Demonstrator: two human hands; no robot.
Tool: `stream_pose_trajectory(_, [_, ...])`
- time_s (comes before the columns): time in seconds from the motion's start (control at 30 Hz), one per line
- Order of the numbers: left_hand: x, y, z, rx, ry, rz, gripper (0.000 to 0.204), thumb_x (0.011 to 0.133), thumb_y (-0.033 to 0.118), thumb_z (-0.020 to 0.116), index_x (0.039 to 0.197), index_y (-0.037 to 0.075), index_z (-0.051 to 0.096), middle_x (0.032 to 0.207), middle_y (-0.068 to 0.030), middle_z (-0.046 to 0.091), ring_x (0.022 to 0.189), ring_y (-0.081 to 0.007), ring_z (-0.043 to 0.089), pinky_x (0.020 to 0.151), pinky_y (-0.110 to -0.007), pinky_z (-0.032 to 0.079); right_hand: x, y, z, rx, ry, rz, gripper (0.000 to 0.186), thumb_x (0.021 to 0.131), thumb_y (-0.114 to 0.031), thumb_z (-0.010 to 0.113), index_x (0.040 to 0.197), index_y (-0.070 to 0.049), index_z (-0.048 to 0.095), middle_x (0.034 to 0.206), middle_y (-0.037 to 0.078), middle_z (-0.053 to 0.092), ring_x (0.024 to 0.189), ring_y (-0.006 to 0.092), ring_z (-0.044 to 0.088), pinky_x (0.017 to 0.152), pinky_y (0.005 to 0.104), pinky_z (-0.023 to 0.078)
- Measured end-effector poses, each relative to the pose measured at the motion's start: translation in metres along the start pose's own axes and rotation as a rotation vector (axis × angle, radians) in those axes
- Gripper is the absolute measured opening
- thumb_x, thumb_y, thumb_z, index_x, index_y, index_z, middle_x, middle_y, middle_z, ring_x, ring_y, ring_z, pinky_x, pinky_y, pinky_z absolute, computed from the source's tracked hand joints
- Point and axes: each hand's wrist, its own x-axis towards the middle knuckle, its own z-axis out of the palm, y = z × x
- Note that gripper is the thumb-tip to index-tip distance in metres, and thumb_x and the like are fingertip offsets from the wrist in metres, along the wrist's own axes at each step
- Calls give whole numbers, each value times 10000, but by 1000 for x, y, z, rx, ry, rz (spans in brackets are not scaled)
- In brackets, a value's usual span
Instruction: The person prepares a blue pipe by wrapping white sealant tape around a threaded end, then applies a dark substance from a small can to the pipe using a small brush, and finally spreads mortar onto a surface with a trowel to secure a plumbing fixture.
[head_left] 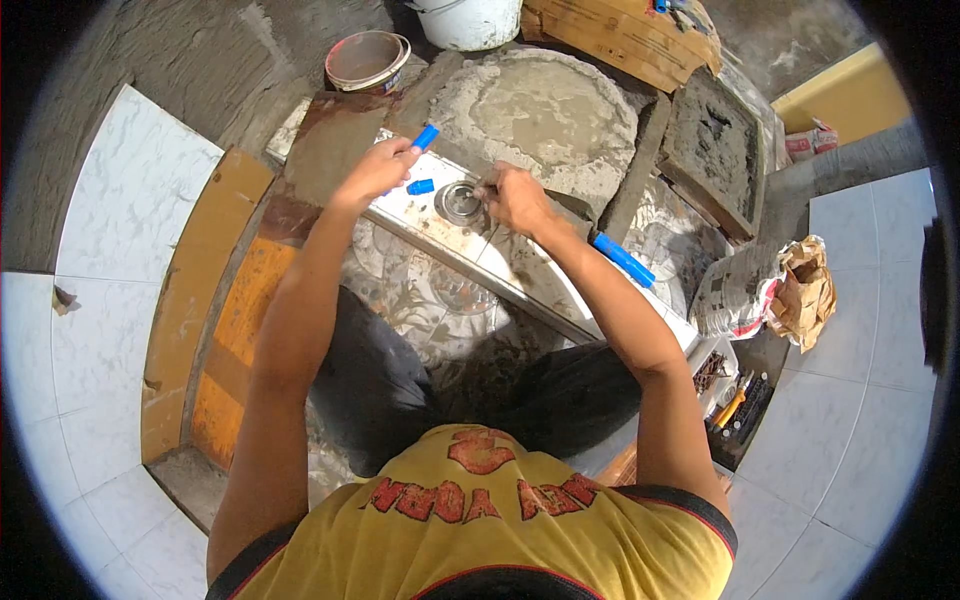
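My left hand [380,170] is closed around a short blue pipe piece [426,137], which sticks up past the fingertips. Just below that hand, a small blue pipe fitting [420,187] lies on a long white board [530,273] spotted with dirt. Beside the fitting is a round, shallow metal tin [459,203]. The fingers of my right hand [518,202] are pinched together at the tin's right rim; what they hold, if anything, cannot be made out. A longer blue pipe [623,260] rests toward the board's right end, near my right forearm.
Beyond the board lies a round patch of wet cement [545,110]. A white bucket [470,22] and a smaller round tub [367,62] stand at the back. To the right are a cement-smeared tray [712,150], a torn paper sack [805,290] and a tool box [742,405].
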Motion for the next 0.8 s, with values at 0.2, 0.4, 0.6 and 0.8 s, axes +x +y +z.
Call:
stream_pose_trajectory(0.2, [0,-8,-3,-165,3,13,306,957,260,635,1157,31,603,915,2,601,768,-73,542,668,-232,451,1,19,3,139,49,61,130,814,-146,731,896,-46,729,926,195,661,879,397,654,754,466,523])
stream_pose_trajectory(0.4, [1,-5,-2,-140,33,16,384,905,292,699,1153,12,616,938,-37,645,802,-105,584,705,-270,474,-9,14,21,152,72,15,125,810,-154,720,898,-67,736,898,173,650,876,372,663,739,464,527])
stream_pose_trajectory(0.6, [2,-1,11,-126,62,30,396,881,308,735,1130,18,632,902,-31,663,782,-100,600,671,-263,471,-9,-3,14,-209,-6,-80,205,846,-266,689,930,-84,733,928,166,666,865,380,672,768,482,545])
stream_pose_trajectory(0.8, [-1,13,25,-283,13,87,320,875,271,769,1046,38,631,854,-17,662,686,-57,565,586,-203,424,-3,-18,-9,79,165,28,392,891,-398,676,917,-8,704,898,212,671,839,418,662,755,475,526])
